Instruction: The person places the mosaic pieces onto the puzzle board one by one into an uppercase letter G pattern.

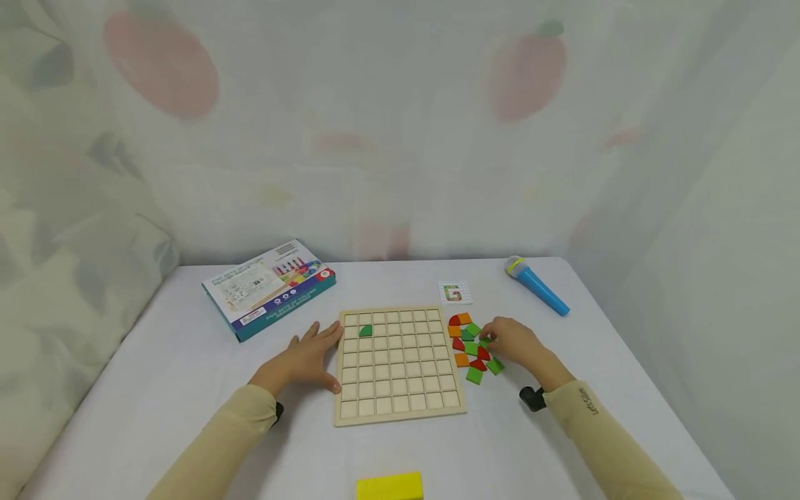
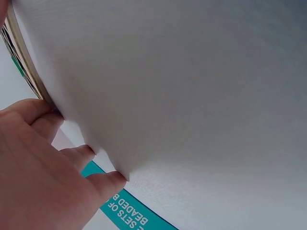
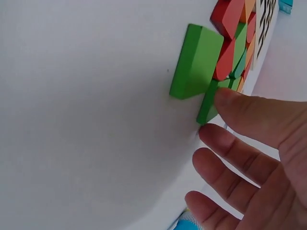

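From my head, I see my left hand (image 1: pixel 309 357), fingers spread, at the grid board's (image 1: pixel 396 357) left edge, my right hand (image 1: pixel 515 344) over tiles (image 1: pixel 471 348) just right of it. Left wrist: a fingertip meets the board's side. Right wrist: thumb and forefinger reach a green tile (image 3: pixel 207 108) right of the board; whether they pinch, I cannot tell. It should be light, stiff, best taken by opposite edges.

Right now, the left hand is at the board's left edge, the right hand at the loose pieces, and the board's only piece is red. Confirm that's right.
Wrong colour: the only piece on the board is green, as the head view shows. The left hand is at the board's left edge and the right hand at the loose pieces.
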Available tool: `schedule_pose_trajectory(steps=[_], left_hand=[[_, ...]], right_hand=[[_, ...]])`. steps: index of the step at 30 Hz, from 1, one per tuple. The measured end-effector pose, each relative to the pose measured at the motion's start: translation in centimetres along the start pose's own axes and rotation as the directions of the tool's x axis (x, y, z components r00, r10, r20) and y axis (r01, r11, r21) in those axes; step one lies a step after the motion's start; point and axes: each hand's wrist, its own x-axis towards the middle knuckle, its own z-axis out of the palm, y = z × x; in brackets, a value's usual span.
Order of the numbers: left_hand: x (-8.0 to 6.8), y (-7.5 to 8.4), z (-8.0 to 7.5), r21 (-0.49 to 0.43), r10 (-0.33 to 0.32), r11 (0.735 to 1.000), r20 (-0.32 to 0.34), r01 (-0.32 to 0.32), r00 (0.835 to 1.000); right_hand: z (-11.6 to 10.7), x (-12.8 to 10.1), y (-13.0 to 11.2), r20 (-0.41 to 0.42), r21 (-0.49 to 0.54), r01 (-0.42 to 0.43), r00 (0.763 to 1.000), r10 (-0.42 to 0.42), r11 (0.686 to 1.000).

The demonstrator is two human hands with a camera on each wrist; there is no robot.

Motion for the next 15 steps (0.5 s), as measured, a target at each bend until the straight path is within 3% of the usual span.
schedule_pose_trajectory(steps=[9,15], left_hand=[[-0.12,0.03,-0.08,-0.008,-0.008,1.0,-0.006,0.008,1.0],[-0.28,0.3,-0.19,-0.019,0.001,1.0,0.001,-0.001,1.0]], right_hand=[[-0.15,-0.35,0.59,-0.011,-0.034,0.005,1.0,-0.006,0.999],[-0.67,0.16,-0.33,-0.094,-0.044,0.065,0.993,-0.069,0.997]])
